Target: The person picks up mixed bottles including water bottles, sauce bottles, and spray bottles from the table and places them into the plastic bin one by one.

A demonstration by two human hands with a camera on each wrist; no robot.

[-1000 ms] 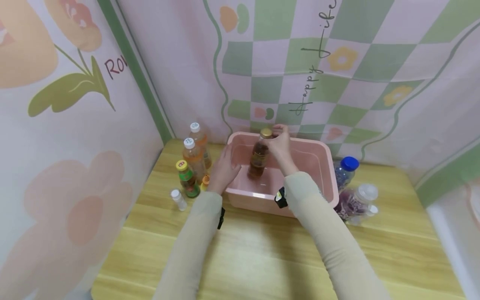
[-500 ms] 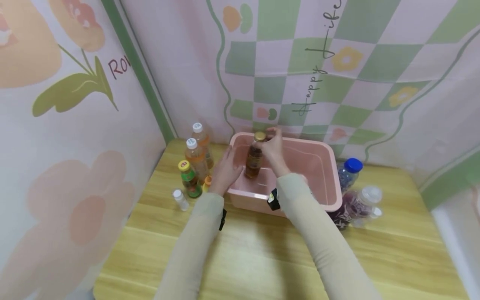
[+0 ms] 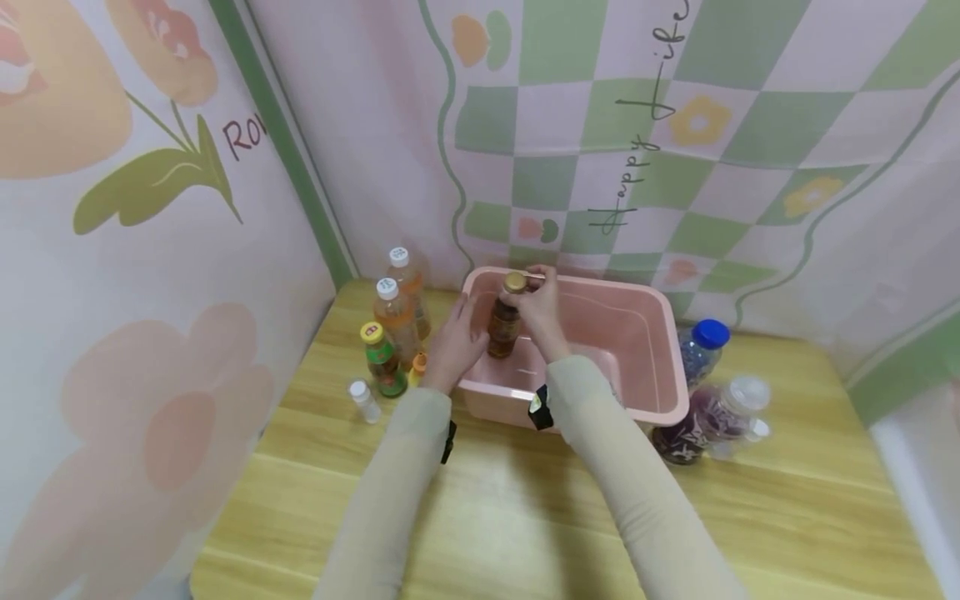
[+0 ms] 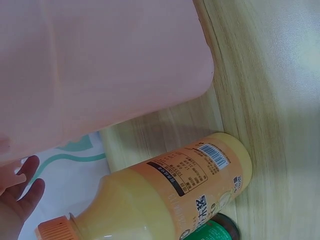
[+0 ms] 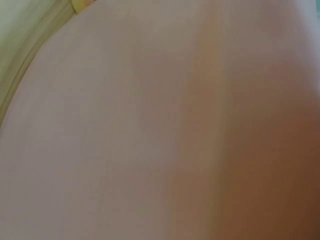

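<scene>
A pink plastic tub stands on the wooden table. Inside its left part is a brown glass bottle with a gold cap, nearly upright. My right hand holds this bottle near its neck. My left hand grips the tub's left rim, with the thumb on the inner side; in the left wrist view, fingertips hang down outside the wall. Close below the left hand is a yellow bottle with an orange cap. Blurred pink and brown surfaces fill the right wrist view.
Left of the tub stand two white-capped bottles, a green-labelled bottle with a yellow cap and a small white-capped bottle. Right of it are a blue-lidded jar and a clear-lidded purple container. Curtains rise behind.
My right hand has moved the brown glass bottle leftward inside the tub, closer to the left wall. The left hand has kept its place on the rim.
</scene>
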